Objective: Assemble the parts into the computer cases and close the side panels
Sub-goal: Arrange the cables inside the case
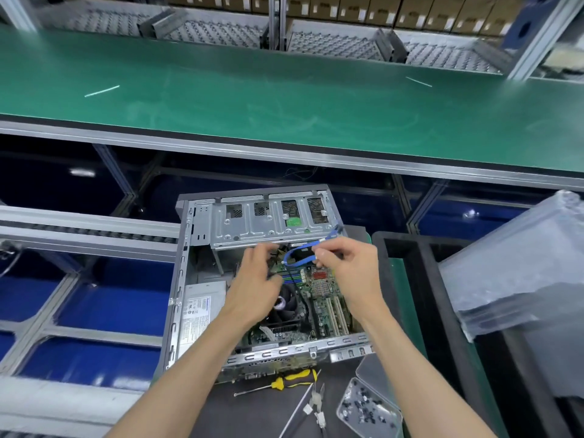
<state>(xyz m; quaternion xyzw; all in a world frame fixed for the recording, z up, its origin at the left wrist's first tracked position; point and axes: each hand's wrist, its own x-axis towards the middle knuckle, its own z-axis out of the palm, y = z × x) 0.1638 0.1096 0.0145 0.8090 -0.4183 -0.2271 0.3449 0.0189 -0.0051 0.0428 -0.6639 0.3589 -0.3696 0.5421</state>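
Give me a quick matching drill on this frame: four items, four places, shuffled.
Items:
1. blue cable
2. screwdriver
3. screw tray
4. power supply

Places:
A. inside the computer case, left side
B. pinched by the right hand
C. near right corner of the mat, below the case
D. on the mat just below the case's near edge

Pairs: 1-B, 2-D, 3-C, 4-A
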